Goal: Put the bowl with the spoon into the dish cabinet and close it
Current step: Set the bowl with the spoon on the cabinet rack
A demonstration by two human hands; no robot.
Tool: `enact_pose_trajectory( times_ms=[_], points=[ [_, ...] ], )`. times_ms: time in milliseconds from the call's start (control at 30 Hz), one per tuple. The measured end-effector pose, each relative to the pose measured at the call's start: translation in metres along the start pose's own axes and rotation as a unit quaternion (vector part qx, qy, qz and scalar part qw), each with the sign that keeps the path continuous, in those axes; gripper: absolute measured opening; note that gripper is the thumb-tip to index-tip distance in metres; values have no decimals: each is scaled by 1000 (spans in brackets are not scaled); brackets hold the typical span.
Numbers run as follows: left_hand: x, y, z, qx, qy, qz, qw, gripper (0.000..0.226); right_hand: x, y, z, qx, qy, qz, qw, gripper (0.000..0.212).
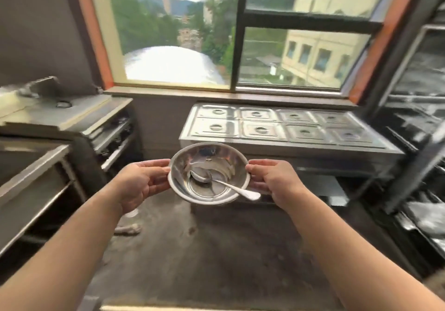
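Observation:
A shiny steel bowl (pixel 209 159) hangs in mid-air in front of me, held level above the floor. A metal spoon (pixel 225 184) lies inside it, its handle sticking out over the near right rim. My left hand (pixel 140 183) grips the bowl's left rim and my right hand (pixel 272 182) grips its right rim. At the far right stands a dark cabinet (pixel 420 123) with a glass-fronted door and shelves of dishes; its image is blurred, so I cannot tell how far the door stands open.
A steel food warmer (pixel 286 127) with several lidded pans stands under the window ahead. Steel counters and a sink unit (pixel 36 163) line the left side. Grey concrete floor (pixel 216 250) lies between them, below my arms.

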State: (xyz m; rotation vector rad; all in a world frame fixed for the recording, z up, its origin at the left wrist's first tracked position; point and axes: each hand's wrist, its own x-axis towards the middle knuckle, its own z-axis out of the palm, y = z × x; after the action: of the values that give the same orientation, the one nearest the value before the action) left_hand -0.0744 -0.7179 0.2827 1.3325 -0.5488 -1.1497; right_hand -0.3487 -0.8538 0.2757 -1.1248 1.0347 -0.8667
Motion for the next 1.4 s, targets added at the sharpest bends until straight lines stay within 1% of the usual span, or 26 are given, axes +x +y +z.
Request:
enact_pose_trajectory(
  times_ms=[100, 300, 467, 500, 600, 700, 867, 1033, 1133, 1200, 1267, 1400],
  points=[
    [37, 1, 60, 15, -60, -3, 998, 30, 8, -14, -56, 21, 44, 1, 999, 18],
    [119, -1, 180, 54, -175, -24, 983, 30, 35, -33, -155, 40, 162, -21, 986, 22],
    [203, 1, 283, 52, -289, -63, 954, 29, 80, -49, -224, 55, 265, -41, 962, 17],
    [208, 3, 293, 47, -296, -67, 952, 28, 83, -52, -230, 52, 273, -43, 960, 16],
    [250, 10, 349, 42, -362, -81, 928, 28, 108, -68, -260, 53, 321, -54, 944, 14],
    [291, 22, 408, 50, -403, -100, 908, 28, 130, -85, -289, 68, 371, -60, 924, 14],
    [335, 26, 496, 105, -455, -98, 879, 32, 150, -100, -337, 85, 446, -72, 888, 18],
    [365, 11, 588, 147, -499, -112, 847, 32, 168, -103, -400, 100, 503, -80, 855, 14],
    [382, -3, 644, 165, -501, -115, 842, 29, 183, -102, -445, 103, 529, -86, 838, 16],
    [394, -12, 677, 159, -503, -120, 841, 27, 196, -101, -475, 109, 537, -92, 832, 20],
    [412, -24, 723, 157, -513, -122, 835, 29, 216, -102, -520, 113, 539, -99, 829, 23],
    [438, -33, 810, 170, -531, -104, 823, 29, 252, -118, -596, 121, 546, -96, 824, 16]
  ],
)
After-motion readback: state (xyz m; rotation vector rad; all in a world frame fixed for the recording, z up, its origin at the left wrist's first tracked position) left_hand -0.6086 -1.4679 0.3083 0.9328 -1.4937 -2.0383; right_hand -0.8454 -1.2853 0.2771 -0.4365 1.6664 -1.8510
